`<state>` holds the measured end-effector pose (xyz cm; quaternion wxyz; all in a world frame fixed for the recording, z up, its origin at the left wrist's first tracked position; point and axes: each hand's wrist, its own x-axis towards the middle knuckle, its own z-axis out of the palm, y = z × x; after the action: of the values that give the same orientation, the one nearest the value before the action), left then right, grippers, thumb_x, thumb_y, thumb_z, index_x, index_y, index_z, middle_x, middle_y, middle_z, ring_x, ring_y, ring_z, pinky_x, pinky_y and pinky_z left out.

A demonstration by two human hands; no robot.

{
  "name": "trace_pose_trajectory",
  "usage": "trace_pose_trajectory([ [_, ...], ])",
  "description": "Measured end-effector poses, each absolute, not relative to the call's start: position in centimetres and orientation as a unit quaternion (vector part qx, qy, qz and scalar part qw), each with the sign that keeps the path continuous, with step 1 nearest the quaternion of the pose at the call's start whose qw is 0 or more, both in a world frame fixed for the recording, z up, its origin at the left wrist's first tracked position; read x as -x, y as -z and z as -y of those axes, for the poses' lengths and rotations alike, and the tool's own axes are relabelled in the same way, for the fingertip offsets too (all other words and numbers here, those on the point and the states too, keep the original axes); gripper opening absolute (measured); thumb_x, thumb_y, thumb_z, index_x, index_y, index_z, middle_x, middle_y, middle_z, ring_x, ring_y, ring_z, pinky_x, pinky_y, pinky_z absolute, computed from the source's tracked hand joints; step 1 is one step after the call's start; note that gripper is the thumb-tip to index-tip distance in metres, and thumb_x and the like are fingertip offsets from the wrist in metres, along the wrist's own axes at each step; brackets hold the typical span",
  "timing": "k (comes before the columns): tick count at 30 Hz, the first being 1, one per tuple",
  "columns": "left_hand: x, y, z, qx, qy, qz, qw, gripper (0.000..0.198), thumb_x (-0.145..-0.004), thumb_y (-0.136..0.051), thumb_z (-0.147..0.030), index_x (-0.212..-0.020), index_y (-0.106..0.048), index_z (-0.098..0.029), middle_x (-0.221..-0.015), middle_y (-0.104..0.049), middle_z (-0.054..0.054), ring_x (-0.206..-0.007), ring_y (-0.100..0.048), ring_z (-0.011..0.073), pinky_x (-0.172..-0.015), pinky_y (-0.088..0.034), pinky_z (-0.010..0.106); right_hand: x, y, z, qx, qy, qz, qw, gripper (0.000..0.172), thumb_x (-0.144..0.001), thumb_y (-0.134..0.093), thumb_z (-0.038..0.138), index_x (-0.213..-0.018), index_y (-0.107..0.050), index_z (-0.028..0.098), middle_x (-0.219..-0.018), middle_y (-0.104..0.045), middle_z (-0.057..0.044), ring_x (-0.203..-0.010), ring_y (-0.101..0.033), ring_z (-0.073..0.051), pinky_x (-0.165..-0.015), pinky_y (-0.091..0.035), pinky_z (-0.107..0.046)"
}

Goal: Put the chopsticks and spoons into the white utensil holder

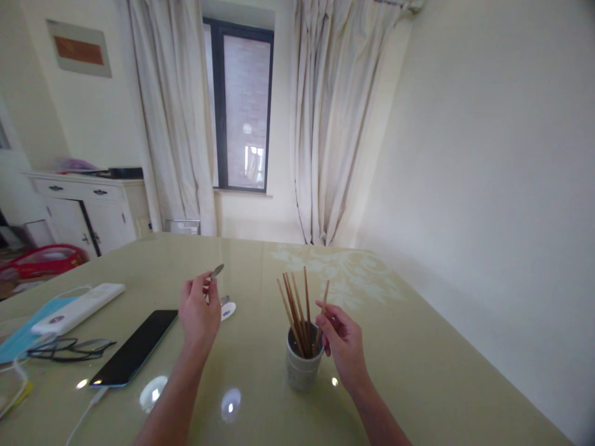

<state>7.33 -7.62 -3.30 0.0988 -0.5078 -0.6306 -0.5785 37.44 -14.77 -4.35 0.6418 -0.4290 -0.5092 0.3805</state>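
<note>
My left hand [199, 310] is raised over the left middle of the table, its fingers pinched on a small grey metal utensil [217, 271]. Only the utensil's flat, rounded end sticks out past the fingertips, so I cannot tell whether it is a spoon or a knife. To the right, my right hand [343, 341] grips a wooden chopstick [326, 290] near its upper part. That chopstick's lower end reaches into a grey cup [303, 371]. Several other wooden chopsticks [300, 310] lean inside the cup, their tops fanned out.
A small white disc [228, 311] lies just beyond my left hand. Further left are a black phone [137, 347] with a cable, folded glasses [69, 350], a white power bank [79, 310] and a blue mask [23, 328]. A wall borders the glossy table [418, 371] at right.
</note>
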Motion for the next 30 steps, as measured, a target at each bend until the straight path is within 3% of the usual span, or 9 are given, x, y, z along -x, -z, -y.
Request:
trace_pose_trajectory([
  [4, -9.5, 0.9, 9.7, 0.503, 0.715, 0.479, 0.078, 0.022, -0.097, -0.066, -0.037, -0.108, -0.072, -0.019, -0.092, -0.066, 0.004, -0.077, -0.062, 0.0166, -0.078, -0.052, 0.031, -37.2, 4.3, 14.7, 0.413, -0.399, 0.487, 0.658, 0.045, -0.078, -0.09, 0.054, -0.102, -0.071, 0.02, -0.074, -0.068, 0.0, -0.045, -0.054, -0.01, -0.032, -0.04, -0.017],
  [9, -11.6, -1.2, 11.2, 0.361, 0.863, 0.29, -0.201, 0.035, -0.077, -0.09, -0.035, -0.099, -0.066, -0.024, -0.085, -0.069, -0.004, -0.068, -0.065, 0.0112, -0.065, -0.056, 0.023, -37.1, 4.6, 14.9, 0.398, -0.421, 0.479, 0.659, 0.043, -0.081, -0.088, 0.055, -0.099, -0.072, 0.019, -0.076, -0.072, -0.004, -0.054, -0.058, -0.013, -0.033, -0.046, -0.018],
  [14, -13.7, -1.7, 12.1, 0.302, 0.829, 0.248, -0.4, 0.049, -0.065, -0.099, -0.039, -0.095, -0.062, -0.025, -0.078, -0.07, -0.007, -0.064, -0.065, 0.0086, -0.056, -0.056, 0.016, -37.2, 4.7, 14.9, 0.393, -0.457, 0.477, 0.64, 0.041, -0.082, -0.087, 0.055, -0.1, -0.076, 0.019, -0.08, -0.071, -0.004, -0.057, -0.057, -0.012, -0.034, -0.045, -0.016],
  [21, -18.1, 0.8, 13.0, 0.478, 0.685, 0.336, -0.434, 0.036, -0.078, -0.089, -0.043, -0.091, -0.062, -0.022, -0.077, -0.07, -0.004, -0.069, -0.071, 0.0145, -0.063, -0.065, 0.027, -37.2, 4.6, 15.3, 0.376, -0.495, 0.49, 0.611, 0.039, -0.083, -0.087, 0.054, -0.1, -0.076, 0.02, -0.083, -0.071, -0.004, -0.057, -0.056, -0.012, -0.033, -0.045, -0.015],
  [30, -19.1, 3.3, 12.7, 0.565, 0.595, 0.432, -0.375, 0.038, -0.09, -0.07, -0.059, -0.088, -0.074, -0.021, -0.078, -0.077, 0.004, -0.072, -0.074, 0.0208, -0.066, -0.06, 0.031, -37.2, 4.6, 15.0, 0.383, -0.442, 0.507, 0.633, 0.038, -0.083, -0.086, 0.055, -0.088, -0.071, 0.02, -0.074, -0.063, 0.001, -0.048, -0.048, -0.009, -0.038, -0.042, -0.019],
])
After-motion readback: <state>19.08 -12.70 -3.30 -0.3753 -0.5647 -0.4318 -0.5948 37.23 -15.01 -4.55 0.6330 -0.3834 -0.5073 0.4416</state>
